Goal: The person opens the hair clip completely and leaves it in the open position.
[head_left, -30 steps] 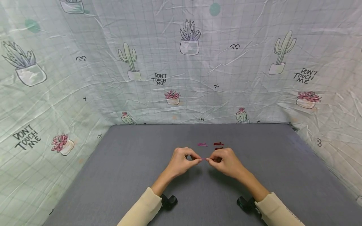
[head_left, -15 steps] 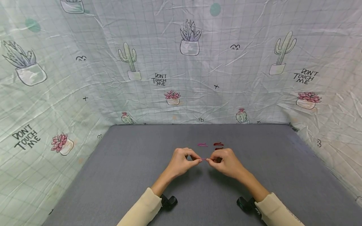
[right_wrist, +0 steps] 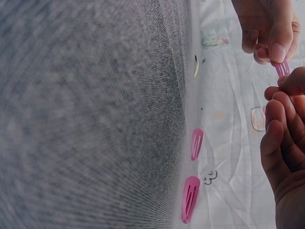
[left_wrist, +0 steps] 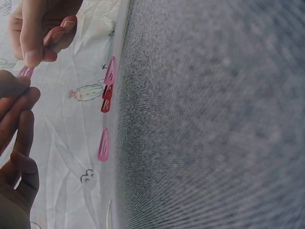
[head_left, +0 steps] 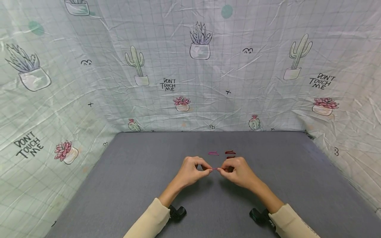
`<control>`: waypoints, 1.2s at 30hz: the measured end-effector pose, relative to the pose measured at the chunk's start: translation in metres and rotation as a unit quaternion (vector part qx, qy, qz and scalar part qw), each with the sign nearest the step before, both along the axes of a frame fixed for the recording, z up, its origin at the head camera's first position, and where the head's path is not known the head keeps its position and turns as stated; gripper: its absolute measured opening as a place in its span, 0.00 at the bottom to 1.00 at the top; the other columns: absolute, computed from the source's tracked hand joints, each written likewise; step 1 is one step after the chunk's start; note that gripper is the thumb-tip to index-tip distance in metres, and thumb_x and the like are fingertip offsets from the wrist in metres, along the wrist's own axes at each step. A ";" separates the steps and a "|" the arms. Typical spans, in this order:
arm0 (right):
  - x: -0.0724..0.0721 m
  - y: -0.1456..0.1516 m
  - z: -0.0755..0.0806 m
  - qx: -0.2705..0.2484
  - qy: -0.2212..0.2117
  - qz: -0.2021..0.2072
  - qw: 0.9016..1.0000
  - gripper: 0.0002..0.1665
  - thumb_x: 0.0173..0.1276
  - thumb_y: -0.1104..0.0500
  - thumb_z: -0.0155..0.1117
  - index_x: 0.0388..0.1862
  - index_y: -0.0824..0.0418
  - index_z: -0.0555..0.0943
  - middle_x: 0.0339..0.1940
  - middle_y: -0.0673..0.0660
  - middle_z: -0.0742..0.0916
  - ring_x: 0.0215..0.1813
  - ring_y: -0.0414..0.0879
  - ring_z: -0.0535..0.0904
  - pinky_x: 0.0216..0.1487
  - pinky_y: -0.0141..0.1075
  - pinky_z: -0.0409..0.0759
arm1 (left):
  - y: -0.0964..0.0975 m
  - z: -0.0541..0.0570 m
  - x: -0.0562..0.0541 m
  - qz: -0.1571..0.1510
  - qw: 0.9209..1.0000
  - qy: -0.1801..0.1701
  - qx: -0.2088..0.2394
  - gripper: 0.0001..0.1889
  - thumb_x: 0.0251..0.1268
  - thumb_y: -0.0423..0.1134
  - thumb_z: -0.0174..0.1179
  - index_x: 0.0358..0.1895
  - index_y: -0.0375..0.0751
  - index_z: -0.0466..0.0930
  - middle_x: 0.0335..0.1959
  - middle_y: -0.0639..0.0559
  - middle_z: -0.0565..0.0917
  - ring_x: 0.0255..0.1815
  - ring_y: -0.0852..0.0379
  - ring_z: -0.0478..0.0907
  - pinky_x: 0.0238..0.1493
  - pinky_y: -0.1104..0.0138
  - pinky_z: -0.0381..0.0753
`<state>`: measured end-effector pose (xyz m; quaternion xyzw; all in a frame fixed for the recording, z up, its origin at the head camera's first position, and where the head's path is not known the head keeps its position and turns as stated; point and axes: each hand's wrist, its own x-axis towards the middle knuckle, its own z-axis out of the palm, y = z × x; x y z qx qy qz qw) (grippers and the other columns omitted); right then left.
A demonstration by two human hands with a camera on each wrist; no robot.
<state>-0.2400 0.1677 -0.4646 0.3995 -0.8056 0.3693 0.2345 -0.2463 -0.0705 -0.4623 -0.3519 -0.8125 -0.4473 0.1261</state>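
Between the two hands, above the table, a pink snap hair clip is held by its ends. My left hand pinches one end with thumb and index finger. From the other side, my right hand pinches the opposite end in the same way. The fingertips cover both ends, so only the slotted middle shows. Past the hands a pink hair clip lies on the table, with a red hair clip to its right. Another red hair clip is partly hidden behind the right hand. A further pink hair clip appears in the left wrist view.
The grey table reaches back to a hanging cloth printed with cacti, which also encloses both sides. A black wrist device sits by the left cuff, and a second black wrist device by the right.
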 end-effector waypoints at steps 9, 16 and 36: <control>0.000 0.001 0.000 0.001 -0.004 0.004 1.000 0.17 0.58 0.71 0.75 0.20 0.51 0.83 0.17 0.43 0.81 0.22 0.26 0.68 0.24 0.21 0.70 | 0.001 0.001 0.002 0.006 1.000 0.007 0.002 0.03 0.59 0.34 0.73 0.31 0.47 0.93 0.28 0.55 0.90 0.29 0.48 0.83 0.27 0.76 0.67; 0.002 0.001 0.000 0.000 -0.005 0.002 1.000 0.16 0.58 0.71 0.74 0.20 0.52 0.84 0.17 0.43 0.81 0.22 0.26 0.68 0.24 0.22 0.71 | 0.002 0.001 0.003 0.022 1.000 0.006 -0.003 0.04 0.58 0.34 0.74 0.30 0.49 0.93 0.28 0.56 0.90 0.29 0.48 0.82 0.28 0.76 0.67; 0.006 -0.003 0.004 0.036 -0.011 -0.029 0.999 0.14 0.59 0.69 0.74 0.21 0.52 0.84 0.18 0.42 0.80 0.22 0.25 0.68 0.24 0.25 0.72 | 0.004 -0.005 0.001 0.029 0.999 0.023 0.020 0.05 0.54 0.32 0.74 0.26 0.48 0.92 0.24 0.58 0.89 0.24 0.71 0.75 0.26 0.71 0.78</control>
